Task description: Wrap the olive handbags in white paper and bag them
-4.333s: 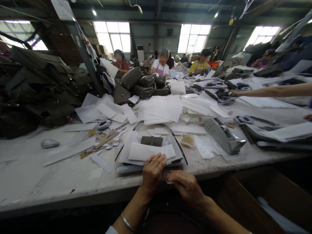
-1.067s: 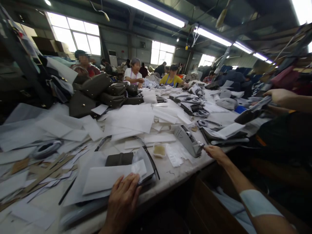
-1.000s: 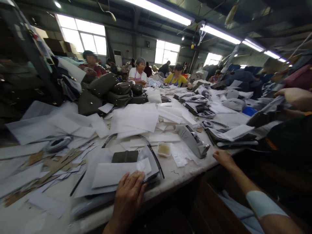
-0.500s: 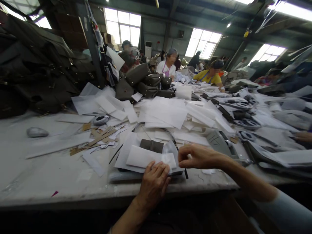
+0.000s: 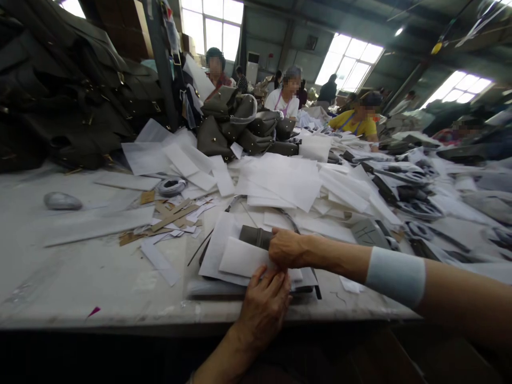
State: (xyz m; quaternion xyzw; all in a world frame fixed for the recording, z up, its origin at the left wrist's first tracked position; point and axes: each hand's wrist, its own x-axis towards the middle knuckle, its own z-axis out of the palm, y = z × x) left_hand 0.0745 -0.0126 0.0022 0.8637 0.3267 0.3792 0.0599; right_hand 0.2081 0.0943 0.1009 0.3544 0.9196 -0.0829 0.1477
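fingers of the left hand (image 5: pixel 267 304) lie stretched out and close together over the near edge of a white strip (image 5: pixel 242 257), with no grip showing; those of the right hand (image 5: pixel 290 248) are curled in, and i cannot tell whether they pinch anything. about a second ago the right hand was out by the grey tape dispenser (image 5: pixel 366 233), and half a second ago it hung above the right side of the layered bundle (image 5: pixel 214 250); now it has come down over the strip, just beyond the left fingertips, while the left hand has stayed put

the white table (image 5: pixel 40 266) runs across the view, which has swung back leftward, so the heap of dark bags (image 5: pixel 88 106) fills the left side again. loose white sheets (image 5: pixel 280 178) spread across the middle, as before. beyond them a person in a yellow top (image 5: pixel 360 127), upright four seconds ago, now bends over the piles. the bundle sits where it did, at the table's near edge, the strip lying on it and a dark piece (image 5: pixel 252 236) showing just behind. the right forearm, with a pale blue band (image 5: pixel 396 273), now passes in front of the dispenser. brown card strips (image 5: pixel 174 217) and a magenta scrap (image 5: pixel 94 311) lie to the left, unchanged
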